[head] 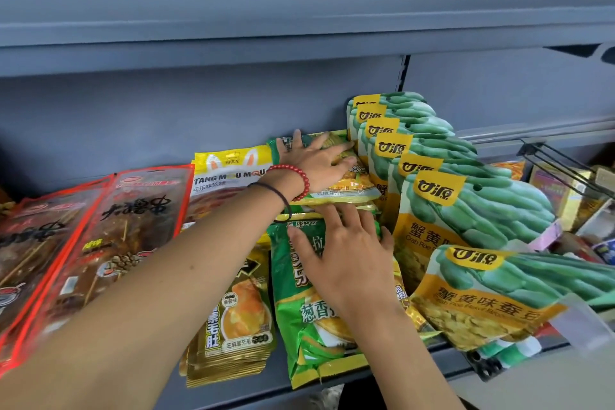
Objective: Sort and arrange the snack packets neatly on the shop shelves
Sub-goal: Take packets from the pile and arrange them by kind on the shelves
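My left hand (317, 161) lies flat, fingers spread, on a green-and-yellow snack packet (346, 190) at the back of the grey shelf (239, 389). My right hand (346, 253) presses with straight fingers on a green packet (299, 316) lying nearer the front edge. Right of both hands stands a leaning row of yellow-and-green broad-bean packets (466, 210), with one more broad-bean packet (499, 293) lying at the front. Left of my arm lie a white-and-yellow candy packet (229, 173) and a stack of gold packets (239, 326).
Red-edged skewer snack packets (100, 243) cover the shelf's left part. A grey shelf (299, 33) hangs overhead. At far right a wire rack (562, 163) and boxed goods (559, 196) stand on the neighbouring shelf.
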